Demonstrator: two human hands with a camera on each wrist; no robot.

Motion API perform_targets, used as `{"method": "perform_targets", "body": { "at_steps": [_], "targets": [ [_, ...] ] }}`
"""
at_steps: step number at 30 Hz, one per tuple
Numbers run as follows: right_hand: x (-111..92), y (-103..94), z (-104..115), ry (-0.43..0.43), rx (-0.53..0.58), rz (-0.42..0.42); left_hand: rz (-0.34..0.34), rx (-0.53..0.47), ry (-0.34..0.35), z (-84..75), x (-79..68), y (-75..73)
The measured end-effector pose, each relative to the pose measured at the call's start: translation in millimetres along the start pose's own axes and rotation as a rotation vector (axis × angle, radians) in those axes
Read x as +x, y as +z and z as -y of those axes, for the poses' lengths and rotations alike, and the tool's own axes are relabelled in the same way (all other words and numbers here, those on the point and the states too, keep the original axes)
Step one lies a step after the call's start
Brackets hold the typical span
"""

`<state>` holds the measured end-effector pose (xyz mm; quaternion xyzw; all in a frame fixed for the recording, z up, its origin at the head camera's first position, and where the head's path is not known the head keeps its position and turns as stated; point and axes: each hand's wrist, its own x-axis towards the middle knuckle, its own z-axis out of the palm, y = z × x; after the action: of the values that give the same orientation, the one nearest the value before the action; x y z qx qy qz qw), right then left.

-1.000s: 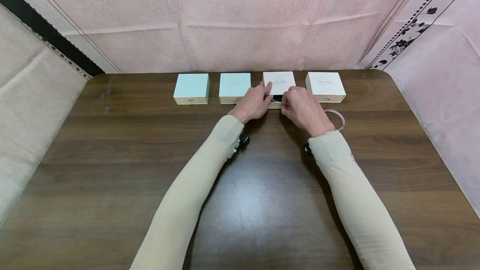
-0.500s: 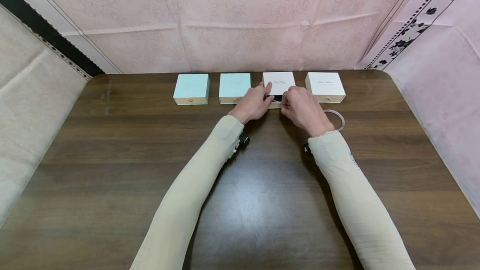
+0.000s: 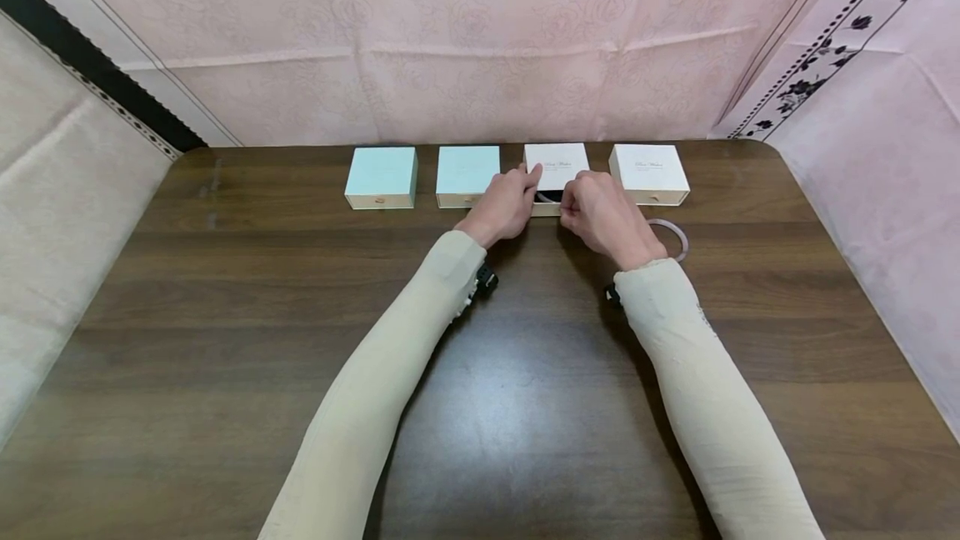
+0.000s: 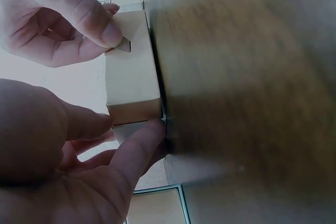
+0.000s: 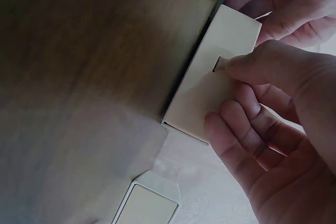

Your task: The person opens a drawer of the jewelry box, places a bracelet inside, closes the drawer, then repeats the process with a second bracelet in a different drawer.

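Observation:
In the head view, a white box [image 3: 557, 158] with printed lettering has its drawer [image 3: 546, 210] partly out. A black inside shows there, with a pale curved strip [image 3: 547, 197] in it. My left hand [image 3: 504, 205] grips the box's left side, the fingers by the side wall and behind the drawer front in the left wrist view. My right hand [image 3: 607, 219] pinches the small pull tab [image 5: 220, 64] on the drawer front between thumb and finger. Beside my right wrist lies a pale lilac loop [image 3: 678, 233], partly hidden by that hand.
Two mint-green boxes, one at far left [image 3: 381, 173] and one [image 3: 467, 170] by my left hand, stand in the row. Another white box [image 3: 649, 172] stands to the right. All are near the back edge of the brown wooden table [image 3: 480, 407], before a pink cloth [image 3: 480, 40].
My left thumb dipped over the drawer opening half a second ago and is now drawn back, baring the pale strip again. The right hand keeps its pinch almost without moving.

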<state>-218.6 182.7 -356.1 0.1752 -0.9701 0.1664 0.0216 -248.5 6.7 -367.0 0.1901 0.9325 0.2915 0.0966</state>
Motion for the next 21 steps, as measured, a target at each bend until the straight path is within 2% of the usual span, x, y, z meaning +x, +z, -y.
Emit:
{"method": "perform_targets", "body": {
  "at_steps": [11,21],
  "targets": [
    [3.7,-4.3,-0.6,0.034,0.018,0.041,0.007,0.000,0.012,0.0,0.0,1.8],
    [7.0,-4.9,-1.0,0.036,0.029,0.049,0.015,0.002,-0.009,-0.2,-0.2,-0.5]
  ]
}}
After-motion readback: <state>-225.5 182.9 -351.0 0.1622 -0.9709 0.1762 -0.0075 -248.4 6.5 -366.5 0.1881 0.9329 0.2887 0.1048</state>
